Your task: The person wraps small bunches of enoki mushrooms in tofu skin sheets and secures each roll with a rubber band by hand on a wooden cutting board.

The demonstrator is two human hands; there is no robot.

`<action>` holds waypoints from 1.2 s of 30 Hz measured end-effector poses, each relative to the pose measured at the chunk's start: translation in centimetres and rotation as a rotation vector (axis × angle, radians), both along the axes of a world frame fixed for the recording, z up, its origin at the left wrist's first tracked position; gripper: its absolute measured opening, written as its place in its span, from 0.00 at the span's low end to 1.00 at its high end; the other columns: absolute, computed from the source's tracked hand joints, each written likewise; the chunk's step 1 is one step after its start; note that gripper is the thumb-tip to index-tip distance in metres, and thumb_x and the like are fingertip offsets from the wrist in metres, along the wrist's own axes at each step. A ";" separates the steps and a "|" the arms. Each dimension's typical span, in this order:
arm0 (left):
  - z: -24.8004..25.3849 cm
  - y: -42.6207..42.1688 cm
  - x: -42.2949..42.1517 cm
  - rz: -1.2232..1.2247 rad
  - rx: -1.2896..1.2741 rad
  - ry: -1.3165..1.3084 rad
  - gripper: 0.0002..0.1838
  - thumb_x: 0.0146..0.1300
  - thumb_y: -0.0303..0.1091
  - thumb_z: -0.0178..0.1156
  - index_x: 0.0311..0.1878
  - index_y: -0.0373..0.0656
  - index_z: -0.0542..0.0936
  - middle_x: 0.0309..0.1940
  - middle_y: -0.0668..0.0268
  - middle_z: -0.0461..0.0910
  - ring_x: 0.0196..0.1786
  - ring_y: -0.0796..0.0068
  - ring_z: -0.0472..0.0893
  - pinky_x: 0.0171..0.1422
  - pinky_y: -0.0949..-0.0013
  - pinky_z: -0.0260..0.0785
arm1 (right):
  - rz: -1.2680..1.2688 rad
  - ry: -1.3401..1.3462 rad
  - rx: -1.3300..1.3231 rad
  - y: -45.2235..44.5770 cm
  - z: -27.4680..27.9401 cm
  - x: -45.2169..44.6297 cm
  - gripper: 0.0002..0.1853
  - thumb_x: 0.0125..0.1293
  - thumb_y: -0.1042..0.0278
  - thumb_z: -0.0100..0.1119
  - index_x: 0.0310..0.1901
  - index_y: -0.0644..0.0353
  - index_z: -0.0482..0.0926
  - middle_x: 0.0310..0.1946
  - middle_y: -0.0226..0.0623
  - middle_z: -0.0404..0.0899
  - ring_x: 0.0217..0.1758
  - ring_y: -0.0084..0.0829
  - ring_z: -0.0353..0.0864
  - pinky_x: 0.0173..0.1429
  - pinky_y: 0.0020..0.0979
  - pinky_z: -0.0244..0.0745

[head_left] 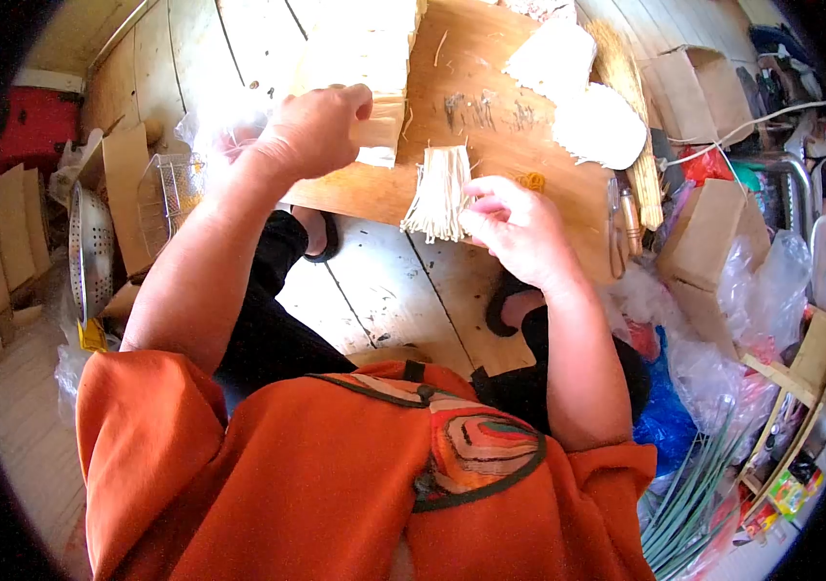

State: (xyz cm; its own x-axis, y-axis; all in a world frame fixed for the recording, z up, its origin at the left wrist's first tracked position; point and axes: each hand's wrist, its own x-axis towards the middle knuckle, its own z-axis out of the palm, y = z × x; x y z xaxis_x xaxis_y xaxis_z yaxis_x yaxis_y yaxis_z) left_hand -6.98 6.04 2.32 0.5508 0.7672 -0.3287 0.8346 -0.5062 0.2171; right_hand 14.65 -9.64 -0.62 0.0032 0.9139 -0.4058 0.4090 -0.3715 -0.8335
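Observation:
My left hand [321,131] is closed, its fingers curled over the front part of a stack of pale thin sheets [360,44]. What its fingertips grip, if anything, is hidden. A fringed bundle of thin pale strips [440,194] lies at the front edge of the wooden board [476,68], its loose ends fanned toward me. Beside its right edge is my right hand [520,228], thumb and fingers apart, the tips at or very near the strips. Yellow rubber bands [531,181] lie just behind that hand.
Two white rounded pieces [599,126] and a straw-coloured bundle [626,107] lie at the board's right side, with a wooden-handled tool [630,215] near its edge. Cardboard boxes [708,232] and plastic bags crowd the right. A metal colander [91,252] stands at left.

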 end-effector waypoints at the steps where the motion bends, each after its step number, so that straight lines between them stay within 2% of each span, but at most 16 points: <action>1: -0.3 -0.2 0.0 -0.032 0.042 0.071 0.16 0.53 0.26 0.57 0.48 0.45 0.75 0.42 0.56 0.79 0.51 0.60 0.79 0.57 0.57 0.68 | -0.002 0.001 0.002 0.0 0.0 0.0 0.18 0.63 0.64 0.62 0.53 0.59 0.76 0.38 0.37 0.81 0.35 0.21 0.80 0.36 0.24 0.75; 4: -1.8 -0.9 0.0 -0.069 0.303 0.069 0.16 0.53 0.24 0.56 0.47 0.47 0.76 0.43 0.60 0.78 0.52 0.61 0.77 0.57 0.54 0.66 | 0.068 -0.062 -0.001 0.1 0.5 -0.3 0.18 0.61 0.66 0.63 0.52 0.59 0.77 0.39 0.39 0.82 0.37 0.24 0.80 0.41 0.27 0.77; 10: -2.1 -0.3 0.4 -0.062 0.183 0.104 0.14 0.54 0.23 0.54 0.44 0.48 0.76 0.42 0.60 0.79 0.51 0.60 0.78 0.54 0.56 0.68 | 0.054 -0.031 -0.028 0.1 0.2 0.2 0.19 0.60 0.65 0.64 0.52 0.61 0.77 0.39 0.40 0.83 0.38 0.26 0.80 0.45 0.29 0.76; 13: -2.0 -0.4 0.6 -0.064 0.132 0.092 0.13 0.54 0.23 0.53 0.44 0.47 0.75 0.40 0.59 0.81 0.47 0.59 0.80 0.51 0.58 0.70 | -0.052 -0.102 0.001 0.2 -0.1 0.9 0.20 0.56 0.59 0.65 0.48 0.59 0.79 0.36 0.44 0.84 0.40 0.37 0.84 0.47 0.35 0.77; 15: -1.9 -0.5 0.8 -0.059 0.126 0.098 0.13 0.54 0.23 0.53 0.44 0.46 0.75 0.39 0.59 0.82 0.46 0.58 0.82 0.49 0.58 0.71 | -0.042 -0.166 -0.014 0.4 -0.4 1.0 0.20 0.57 0.61 0.65 0.50 0.61 0.78 0.38 0.43 0.84 0.40 0.33 0.83 0.46 0.32 0.77; 17: -1.8 -0.6 1.1 0.005 0.109 0.080 0.14 0.53 0.27 0.60 0.44 0.43 0.73 0.38 0.55 0.81 0.43 0.54 0.81 0.48 0.58 0.72 | -0.033 -0.230 -0.030 0.4 -1.0 0.8 0.20 0.58 0.64 0.65 0.51 0.63 0.77 0.40 0.42 0.83 0.40 0.28 0.82 0.46 0.30 0.76; 18: -1.3 -0.8 1.4 0.004 0.109 0.080 0.14 0.53 0.27 0.60 0.44 0.43 0.73 0.38 0.55 0.81 0.43 0.54 0.81 0.48 0.58 0.72 | -0.070 -0.272 0.006 0.4 -1.4 0.4 0.20 0.57 0.61 0.64 0.49 0.62 0.78 0.39 0.44 0.83 0.41 0.35 0.82 0.48 0.34 0.76; 19: -0.9 -1.3 1.8 0.021 -0.009 -0.077 0.14 0.53 0.29 0.61 0.44 0.42 0.73 0.36 0.54 0.81 0.42 0.55 0.82 0.47 0.59 0.73 | -0.107 -0.314 0.040 0.4 -1.8 0.0 0.20 0.55 0.58 0.63 0.47 0.60 0.79 0.39 0.45 0.83 0.43 0.42 0.83 0.50 0.39 0.76; 20: -0.4 -1.8 2.3 0.039 -0.130 -0.234 0.15 0.54 0.31 0.62 0.44 0.41 0.74 0.34 0.53 0.81 0.41 0.55 0.82 0.46 0.60 0.73 | -0.106 -0.314 0.038 0.6 -2.2 -0.3 0.20 0.55 0.58 0.63 0.47 0.60 0.79 0.39 0.45 0.83 0.43 0.42 0.83 0.50 0.39 0.76; 22: -0.7 -2.5 3.3 -0.023 -0.374 -0.222 0.18 0.56 0.40 0.62 0.46 0.39 0.78 0.35 0.51 0.82 0.41 0.53 0.82 0.48 0.60 0.73 | -0.151 -0.377 0.019 1.2 -2.8 -1.0 0.19 0.55 0.59 0.61 0.46 0.61 0.79 0.39 0.46 0.82 0.43 0.44 0.82 0.50 0.39 0.76; 26: -3.8 -5.0 4.8 -0.100 -0.474 -0.013 0.23 0.59 0.45 0.58 0.48 0.35 0.76 0.41 0.45 0.81 0.46 0.48 0.81 0.51 0.56 0.72 | -0.084 -0.528 -0.029 1.7 -4.0 -2.1 0.17 0.55 0.59 0.60 0.43 0.62 0.80 0.39 0.48 0.81 0.44 0.45 0.81 0.51 0.40 0.75; 28: -5.0 -5.2 5.0 0.011 -0.471 -0.026 0.23 0.58 0.44 0.60 0.49 0.34 0.76 0.41 0.46 0.81 0.44 0.52 0.82 0.50 0.58 0.73 | -0.098 -0.503 -0.005 1.8 -4.1 -2.3 0.16 0.54 0.60 0.61 0.41 0.63 0.79 0.39 0.48 0.81 0.43 0.48 0.81 0.50 0.40 0.75; 31: -6.7 -4.8 4.9 0.129 -0.584 -0.293 0.22 0.56 0.40 0.65 0.48 0.33 0.76 0.39 0.55 0.83 0.41 0.69 0.81 0.48 0.66 0.73 | -0.132 -0.366 -0.051 1.8 -4.7 -2.2 0.15 0.53 0.63 0.63 0.39 0.64 0.78 0.35 0.46 0.81 0.38 0.44 0.82 0.47 0.38 0.77; 33: -6.4 -4.5 4.7 0.186 -0.644 -0.374 0.24 0.55 0.42 0.63 0.47 0.31 0.77 0.41 0.53 0.82 0.44 0.65 0.82 0.52 0.66 0.72 | -0.369 0.044 -0.028 1.4 -6.3 -1.9 0.14 0.52 0.69 0.66 0.39 0.65 0.77 0.30 0.40 0.80 0.28 0.32 0.80 0.33 0.34 0.77; 34: -5.5 -4.3 4.8 0.239 -0.704 -0.451 0.25 0.54 0.45 0.62 0.46 0.30 0.78 0.42 0.50 0.82 0.46 0.62 0.82 0.55 0.66 0.72 | -0.367 0.039 -0.025 1.6 -4.8 -2.0 0.14 0.52 0.69 0.66 0.39 0.65 0.77 0.30 0.40 0.80 0.28 0.32 0.80 0.33 0.34 0.77; 36: -3.1 -4.2 5.0 0.245 -0.745 -0.544 0.24 0.53 0.43 0.64 0.45 0.30 0.78 0.41 0.52 0.82 0.44 0.65 0.82 0.53 0.67 0.72 | -0.494 0.327 -0.094 1.7 -1.5 -2.1 0.14 0.53 0.73 0.67 0.40 0.64 0.75 0.27 0.34 0.78 0.21 0.21 0.74 0.21 0.27 0.69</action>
State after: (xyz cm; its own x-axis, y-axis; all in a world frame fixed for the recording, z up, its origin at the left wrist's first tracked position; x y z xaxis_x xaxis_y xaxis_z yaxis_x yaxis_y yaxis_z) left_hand -2.00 1.87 -0.83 0.6240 0.5781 -0.5257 0.5889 0.0943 0.8027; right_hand 12.54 -7.90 -2.16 0.2799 0.7960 -0.5366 -0.1035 -0.5307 -0.8412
